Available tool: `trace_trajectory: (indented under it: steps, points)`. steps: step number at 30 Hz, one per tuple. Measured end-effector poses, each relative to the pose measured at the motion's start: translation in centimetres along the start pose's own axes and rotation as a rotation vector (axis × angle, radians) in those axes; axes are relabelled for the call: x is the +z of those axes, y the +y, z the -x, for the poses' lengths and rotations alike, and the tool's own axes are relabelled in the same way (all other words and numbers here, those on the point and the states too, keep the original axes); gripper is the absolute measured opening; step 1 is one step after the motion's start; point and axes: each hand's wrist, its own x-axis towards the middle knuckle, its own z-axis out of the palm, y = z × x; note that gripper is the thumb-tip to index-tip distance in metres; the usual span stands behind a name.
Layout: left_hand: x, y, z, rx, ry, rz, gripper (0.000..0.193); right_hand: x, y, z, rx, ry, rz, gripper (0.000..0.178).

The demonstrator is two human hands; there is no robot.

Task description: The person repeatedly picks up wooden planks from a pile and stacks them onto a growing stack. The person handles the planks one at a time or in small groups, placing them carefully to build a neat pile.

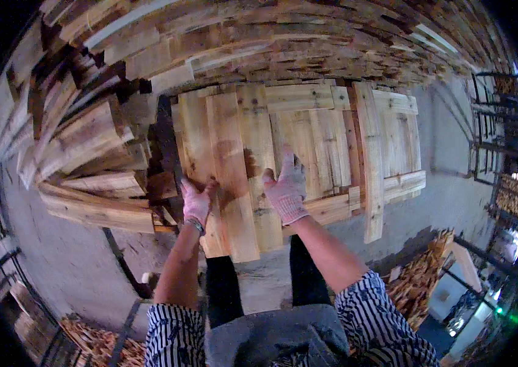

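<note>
Several pale wooden boards lie side by side before me, running away from my body. My left hand [198, 203], in a pinkish knit glove, is over the near left edge of the leftmost board [194, 134], thumb and forefinger apart. Beside it lies a long board [234, 208] with a dark patch across its middle. My right hand [287, 188], gloved the same way, is over the boards just right of a knotted plank [259, 140], fingers spread. Neither hand visibly grips anything; whether the palms touch the wood is unclear.
Shorter boards and crosspieces [317, 137] continue rightward, with one long board [370, 165] lying over them. Thick planks [81, 137] are heaped at left. Stacked lumber [308, 52] spans the far side. A pile of wood scraps [421, 275] and metal racks [494, 125] stand right.
</note>
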Motion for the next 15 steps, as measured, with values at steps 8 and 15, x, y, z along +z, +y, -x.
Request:
trace_trajectory:
  steps: [8, 15]
  points:
    - [-2.6, 3.7, 1.3, -0.203, -0.175, 0.333, 0.087, 6.2, -6.2, 4.9, -0.057, -0.165, 0.469, 0.092]
    - [-3.4, 4.8, 2.0, -0.354, -0.14, 0.171, 0.088, -2.1, 1.6, 1.9, -0.049, 0.0, 0.284, 0.087]
